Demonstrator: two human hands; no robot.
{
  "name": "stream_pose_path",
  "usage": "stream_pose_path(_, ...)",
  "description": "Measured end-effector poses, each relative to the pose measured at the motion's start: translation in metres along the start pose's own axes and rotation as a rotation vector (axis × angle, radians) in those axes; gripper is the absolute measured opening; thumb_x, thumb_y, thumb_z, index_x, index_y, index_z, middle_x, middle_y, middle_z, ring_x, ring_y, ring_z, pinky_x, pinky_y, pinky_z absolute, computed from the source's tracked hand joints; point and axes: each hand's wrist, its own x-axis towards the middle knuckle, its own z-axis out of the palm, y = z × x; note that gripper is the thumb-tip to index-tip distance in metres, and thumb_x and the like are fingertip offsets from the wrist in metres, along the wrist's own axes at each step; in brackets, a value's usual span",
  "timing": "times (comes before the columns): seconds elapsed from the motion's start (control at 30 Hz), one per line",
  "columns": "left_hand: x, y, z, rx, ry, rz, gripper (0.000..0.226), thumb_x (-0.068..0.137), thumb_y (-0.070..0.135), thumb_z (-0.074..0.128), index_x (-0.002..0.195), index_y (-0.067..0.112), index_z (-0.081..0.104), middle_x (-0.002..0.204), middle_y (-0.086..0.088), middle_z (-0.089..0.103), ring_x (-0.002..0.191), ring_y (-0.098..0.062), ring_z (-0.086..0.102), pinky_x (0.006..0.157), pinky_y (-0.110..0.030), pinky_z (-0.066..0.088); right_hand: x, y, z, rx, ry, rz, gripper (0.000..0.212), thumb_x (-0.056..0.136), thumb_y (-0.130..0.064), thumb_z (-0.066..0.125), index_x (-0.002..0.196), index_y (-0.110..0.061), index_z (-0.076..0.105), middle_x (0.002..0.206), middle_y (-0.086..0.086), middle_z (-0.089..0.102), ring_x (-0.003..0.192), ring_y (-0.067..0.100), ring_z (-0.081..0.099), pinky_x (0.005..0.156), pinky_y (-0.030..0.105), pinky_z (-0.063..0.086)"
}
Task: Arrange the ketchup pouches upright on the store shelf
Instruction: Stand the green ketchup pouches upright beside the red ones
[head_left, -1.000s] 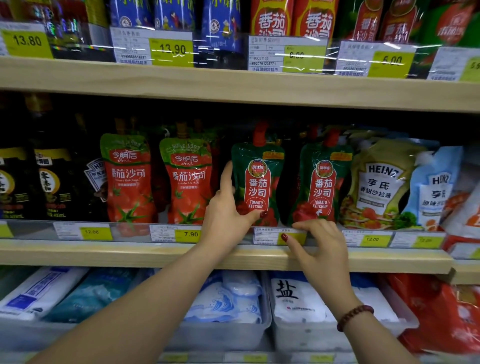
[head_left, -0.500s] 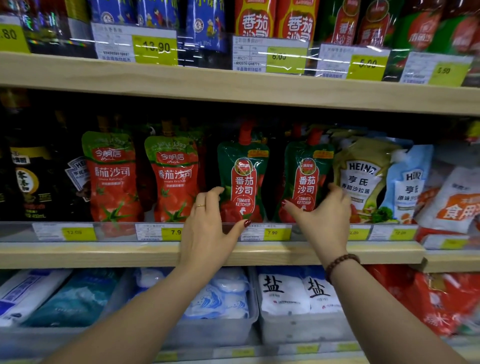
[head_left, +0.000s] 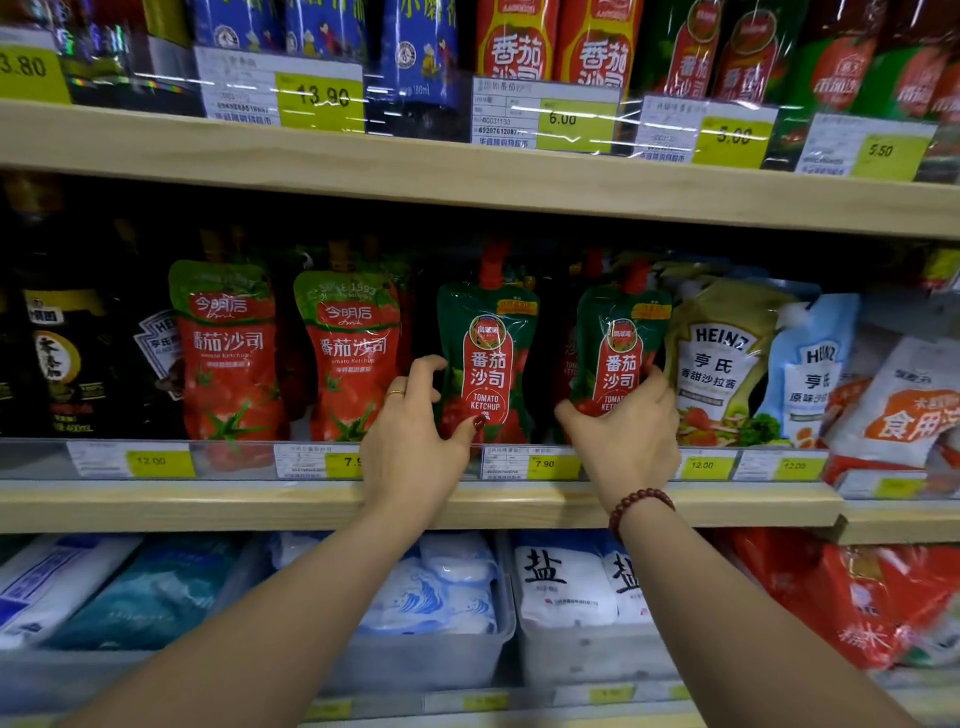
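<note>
I am looking through the head camera at a wooden store shelf (head_left: 208, 505). The left grip (head_left: 415, 436) is clamping the lower part of the left green ketchup pouch (head_left: 485, 358): its thumb is pressing on the front near the bottom, and its curled fingers (head_left: 423, 366) are hooking the pouch's left edge. The right grip (head_left: 626, 436) is clamping the right green ketchup pouch (head_left: 621, 343) low down, with the thumb on the front and the fingers wrapping round the right edge. Both green pouches are standing upright on the shelf, red caps on top, rising just above the grips with a dark gap between them. Left of the left grip, two red ketchup pouches (head_left: 228, 358) are standing upright. Just right of the right grip, a Heinz pouch (head_left: 722, 358) is sitting beside the green one. A bead bracelet (head_left: 641, 501) is circling the right wrist. Below the grips, yellow price tags (head_left: 550, 464) are lining the shelf edge, and lower down white salt bags (head_left: 561, 582) are lying in a bin.
</note>
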Motion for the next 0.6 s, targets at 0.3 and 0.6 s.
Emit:
stream_pose_path(0.3,0.0,0.0,-0.002,0.005,-0.027,-0.009,0.063,0.072,0.033,0.074,0.12,0.036,0.034,0.103,0.006,0.054,0.081,-0.013,0.057,0.058,-0.029,0.046,-0.001,0.003,-0.008,0.003,-0.059,-0.003,0.098,0.059,-0.049,0.075,0.135,-0.006,0.03,0.125,0.016,0.049,0.115,0.033,0.047,0.083,0.046,0.046)
stream_pose_path(0.6,-0.007,-0.018,-0.024,-0.007,-0.118,0.065,0.045,0.074,0.033,0.074,0.111,0.026,0.05,0.098,0.008,0.054,0.086,-0.012,0.054,0.069,-0.031,0.05,-0.047,-0.003,-0.009,0.135,0.051,-0.345,0.064,0.07,-0.043,0.071,0.121,-0.014,0.046,0.118,0.005,0.05,0.109,0.019,0.044,0.091,0.03,0.034)
